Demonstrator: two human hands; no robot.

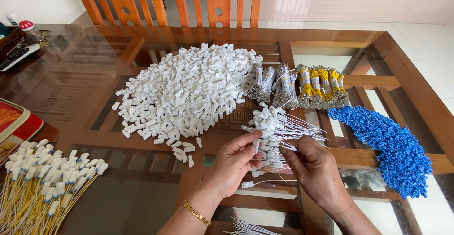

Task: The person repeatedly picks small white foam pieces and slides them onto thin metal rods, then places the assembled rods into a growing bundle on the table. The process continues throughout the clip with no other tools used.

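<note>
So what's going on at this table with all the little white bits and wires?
A person sits at a glass-topped table handling small parts. The left hand pinches a white plastic connector, while the right hand holds a thin white wire to it. Just beyond lie white wires already fitted with connectors, a big heap of loose white connectors, bundled wires and a blue pile. Yellow wires with white ends lie at the left.

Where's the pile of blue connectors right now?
The blue connector pile lies at the table's right side, just right of the right hand, below the yellow wire bundles.
</note>
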